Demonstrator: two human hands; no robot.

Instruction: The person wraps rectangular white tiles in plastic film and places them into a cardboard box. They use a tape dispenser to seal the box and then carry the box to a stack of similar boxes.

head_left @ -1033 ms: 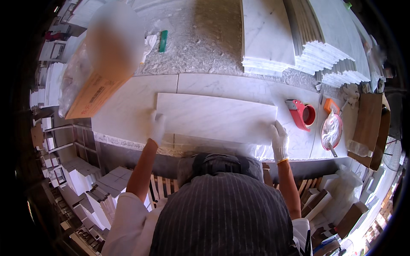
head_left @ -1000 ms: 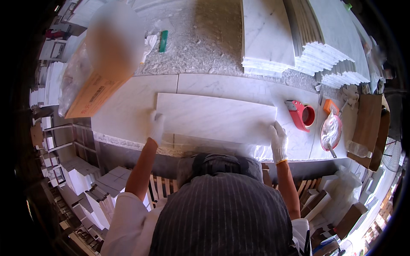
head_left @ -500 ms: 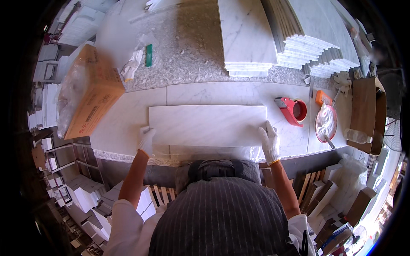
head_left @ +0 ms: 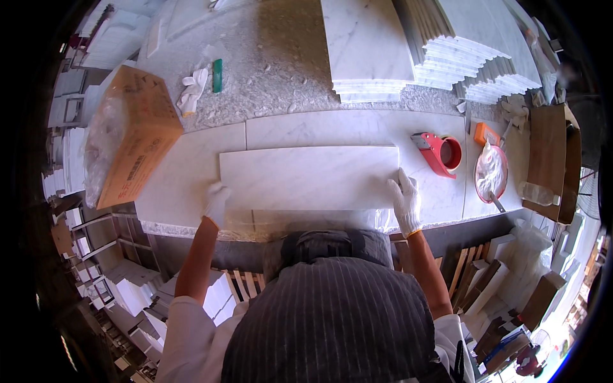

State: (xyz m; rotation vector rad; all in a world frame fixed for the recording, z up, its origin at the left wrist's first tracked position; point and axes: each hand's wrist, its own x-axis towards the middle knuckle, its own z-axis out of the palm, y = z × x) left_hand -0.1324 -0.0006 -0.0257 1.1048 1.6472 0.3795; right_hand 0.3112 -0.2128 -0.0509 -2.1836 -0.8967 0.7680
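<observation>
Spanning the space between my two hands, a long white slab (head_left: 310, 179) sits over the near part of the surface (head_left: 185, 159), with clear plastic (head_left: 319, 220) showing along its front edge. I have the left hand (head_left: 216, 201), in a white glove, at the slab's left end, its fingers by the edge. My right hand (head_left: 407, 203), gloved the same way, is at the right end, with its fingers a little apart. From my view I cannot tell how far either grip is closed, or whether it has firm hold of the slab.

Right of the slab I see a red tape dispenser (head_left: 440, 153), then a small orange box (head_left: 486, 134) just beyond a red-rimmed bowl (head_left: 506, 171) of white material. A plastic bottle (head_left: 538, 193) is beside an open carton (head_left: 547, 153) at the far right. On my left stands a brown cardboard box (head_left: 150, 127), and past it lie a loose glove (head_left: 191, 91) and a green strip (head_left: 218, 76). Stacked slabs (head_left: 368, 45) rise beyond.
</observation>
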